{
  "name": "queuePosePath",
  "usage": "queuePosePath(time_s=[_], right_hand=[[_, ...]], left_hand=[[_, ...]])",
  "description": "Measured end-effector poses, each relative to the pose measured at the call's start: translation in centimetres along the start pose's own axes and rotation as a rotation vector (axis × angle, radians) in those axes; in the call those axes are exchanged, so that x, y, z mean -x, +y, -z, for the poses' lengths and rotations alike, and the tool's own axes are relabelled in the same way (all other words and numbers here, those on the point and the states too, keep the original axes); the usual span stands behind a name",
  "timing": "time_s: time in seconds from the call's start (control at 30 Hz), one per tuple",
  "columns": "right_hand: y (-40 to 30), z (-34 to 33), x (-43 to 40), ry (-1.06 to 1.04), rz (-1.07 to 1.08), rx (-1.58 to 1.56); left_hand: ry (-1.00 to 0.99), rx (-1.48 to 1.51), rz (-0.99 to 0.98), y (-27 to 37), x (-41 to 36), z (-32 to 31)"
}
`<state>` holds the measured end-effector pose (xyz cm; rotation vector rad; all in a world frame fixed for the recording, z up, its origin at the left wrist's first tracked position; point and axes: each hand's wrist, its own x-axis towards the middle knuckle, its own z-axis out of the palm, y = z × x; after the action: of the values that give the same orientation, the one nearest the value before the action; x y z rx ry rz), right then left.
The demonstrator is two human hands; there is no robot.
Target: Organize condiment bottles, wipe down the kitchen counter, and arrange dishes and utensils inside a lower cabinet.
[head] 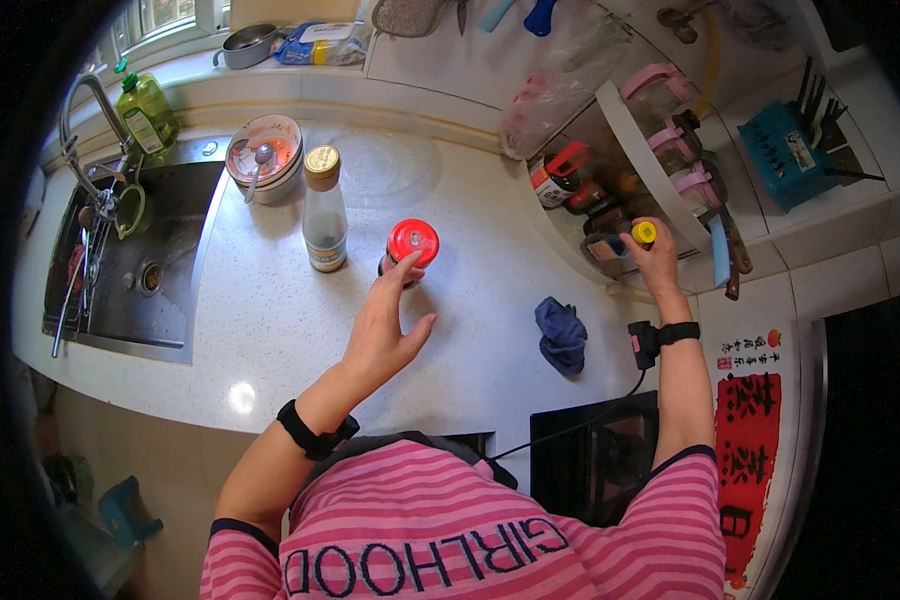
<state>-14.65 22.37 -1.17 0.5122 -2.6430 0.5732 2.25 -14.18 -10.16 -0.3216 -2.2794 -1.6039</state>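
My left hand [386, 319] is at a jar with a red lid [413, 240], its fingertips over the lid's near edge, thumb spread away; whether they touch cannot be told. Left of the jar stands a tall glass bottle with a gold cap [325, 217]. On the right, my right hand [656, 259] holds a small bottle or jar by its yellow cap [643, 233], at the edge of a corner shelf [616, 112] with several dark bottles and jars. A crumpled blue cloth [561, 335] lies on the white counter [270, 322].
Stacked bowls [265, 159] with a spoon stand beside the steel sink [172, 247]. A green soap bottle [147, 112] is behind the faucet. Knives [731, 259] hang beside the shelf, below a blue utensil holder [789, 154]. A cable [585, 426] runs from my right wrist.
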Motion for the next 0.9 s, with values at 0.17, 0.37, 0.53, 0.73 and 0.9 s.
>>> queuePosePath(time_s=[0.17,0.37,0.53,0.73,0.9], right_hand=[[2.3,-1.2,-0.2,0.002,-0.108,-0.027],[7.4,-1.2,-0.3,0.038,-0.183,-0.049],[9.9,-0.8,-1.4,0.021,-0.298,0.034],[16.5,-0.8,-2.1,0.148,-0.09,0.273],[17.0,-2.3,-3.2,-0.066,-0.344,0.343]], left_hand=[[-0.01,-0.045,0.041,-0.1,-0.1,-0.2],[-0.022,-0.079,0.032,-0.1,-0.5,-1.1],[-0.051,-0.087,0.079,-0.3,-0.3,-1.3],[-0.081,-0.062,0.098,-0.2,-0.7,-1.9],[-0.078,-0.061,0.119,-0.4,-0.3,-1.6]])
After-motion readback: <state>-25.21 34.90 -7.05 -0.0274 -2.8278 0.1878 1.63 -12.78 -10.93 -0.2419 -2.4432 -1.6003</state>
